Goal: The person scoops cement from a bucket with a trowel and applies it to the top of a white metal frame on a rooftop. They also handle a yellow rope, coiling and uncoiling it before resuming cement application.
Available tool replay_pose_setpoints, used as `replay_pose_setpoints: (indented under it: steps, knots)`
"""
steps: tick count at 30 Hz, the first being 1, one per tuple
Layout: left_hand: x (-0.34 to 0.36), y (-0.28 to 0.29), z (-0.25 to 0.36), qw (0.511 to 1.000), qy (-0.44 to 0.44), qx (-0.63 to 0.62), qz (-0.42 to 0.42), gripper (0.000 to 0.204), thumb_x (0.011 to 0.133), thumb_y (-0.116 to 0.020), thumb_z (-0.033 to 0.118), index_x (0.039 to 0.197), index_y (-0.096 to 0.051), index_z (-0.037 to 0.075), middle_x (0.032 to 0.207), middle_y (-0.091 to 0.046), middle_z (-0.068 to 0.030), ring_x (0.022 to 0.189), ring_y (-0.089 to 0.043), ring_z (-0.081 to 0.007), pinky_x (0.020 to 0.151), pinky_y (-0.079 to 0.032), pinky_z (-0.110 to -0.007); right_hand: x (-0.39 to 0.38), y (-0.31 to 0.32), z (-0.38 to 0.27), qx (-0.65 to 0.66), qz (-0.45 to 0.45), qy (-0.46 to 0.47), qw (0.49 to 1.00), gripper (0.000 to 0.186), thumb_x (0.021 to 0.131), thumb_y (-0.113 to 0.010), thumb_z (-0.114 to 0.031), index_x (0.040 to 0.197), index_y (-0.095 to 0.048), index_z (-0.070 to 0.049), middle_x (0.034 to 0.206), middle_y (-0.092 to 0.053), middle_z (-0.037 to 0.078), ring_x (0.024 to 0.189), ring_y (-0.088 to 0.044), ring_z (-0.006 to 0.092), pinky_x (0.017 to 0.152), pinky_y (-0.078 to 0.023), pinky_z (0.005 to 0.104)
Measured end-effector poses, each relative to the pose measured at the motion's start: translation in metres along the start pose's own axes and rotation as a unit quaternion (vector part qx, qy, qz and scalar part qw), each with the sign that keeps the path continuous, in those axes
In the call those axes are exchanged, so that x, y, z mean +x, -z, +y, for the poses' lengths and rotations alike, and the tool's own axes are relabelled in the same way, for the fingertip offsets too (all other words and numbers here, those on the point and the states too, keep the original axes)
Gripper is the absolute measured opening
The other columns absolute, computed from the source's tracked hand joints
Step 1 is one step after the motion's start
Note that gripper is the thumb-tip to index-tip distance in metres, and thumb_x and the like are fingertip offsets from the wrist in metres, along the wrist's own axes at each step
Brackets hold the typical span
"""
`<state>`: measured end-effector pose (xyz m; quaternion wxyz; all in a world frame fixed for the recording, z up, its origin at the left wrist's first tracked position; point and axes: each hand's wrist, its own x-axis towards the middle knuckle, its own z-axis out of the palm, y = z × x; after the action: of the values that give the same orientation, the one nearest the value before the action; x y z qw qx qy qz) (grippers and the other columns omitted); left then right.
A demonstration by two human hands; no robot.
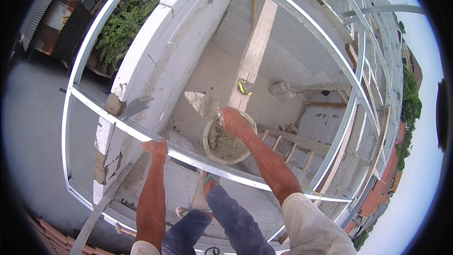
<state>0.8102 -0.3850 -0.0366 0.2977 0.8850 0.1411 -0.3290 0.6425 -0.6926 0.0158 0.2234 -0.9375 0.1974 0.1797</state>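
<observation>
My left hand (155, 148) is closed over the light metal bar (203, 161) that crosses in front of me. My right hand (234, 121) grips a trowel by its handle, just above the bucket's far side. The mortar-smeared trowel blade (202, 104) points away to the left, beyond the bucket. Grey wet mortar (225, 142) lies in the pale round bucket (206, 138), under my right wrist. Past it, a yellow and black tape measure (245, 86) rests on a wooden plank (255, 49).
A white block wall (141, 61) with mortar on its broken end runs along the left. Metal framing surrounds me and rises on the right. Far below are a floor, a dusty bucket (282, 90) and a wooden ladder (292, 147). My sandalled feet stand high, behind the bar.
</observation>
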Motion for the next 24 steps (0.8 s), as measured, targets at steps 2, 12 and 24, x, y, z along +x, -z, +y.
replay_pose_setpoints:
  steps: [2,12,24]
  knots:
    - [0.012,-0.012,-0.020,0.999,-0.012,0.046,0.024,0.084,0.088,-0.079,0.019,0.134,-0.019,-0.018,0.129,-0.043,-0.0348,0.127,-0.049,-0.0419,0.108,-0.043,-0.049,-0.019,0.015,-0.004,0.032,0.048,0.002,0.998,0.027,0.085,-0.072,-0.017,0.103,-0.066,0.002,0.111,-0.067,0.023,0.111,-0.063,0.0419,0.096,-0.050,0.0490]
    - [0.022,-0.017,-0.031,0.997,0.006,0.060,0.057,0.077,0.084,-0.083,0.017,0.133,-0.030,-0.010,0.132,-0.041,-0.0258,0.129,-0.049,-0.0375,0.109,-0.043,-0.045,-0.118,0.082,-0.026,0.074,-0.280,-0.033,0.957,0.048,0.084,-0.078,-0.037,0.112,-0.071,0.001,0.101,-0.073,0.026,0.103,-0.071,0.0410,0.091,-0.057,0.0497]
    - [0.012,-0.001,-0.007,0.994,0.093,0.046,0.025,0.071,0.090,-0.079,0.022,0.127,-0.022,0.000,0.124,-0.056,-0.0306,0.106,-0.068,-0.0395,0.077,-0.065,-0.048,-0.191,0.150,-0.039,0.195,-0.125,-0.206,0.951,0.038,0.085,-0.070,-0.020,0.118,-0.069,0.000,0.094,-0.074,0.026,0.097,-0.071,0.0434,0.093,-0.055,0.0507]
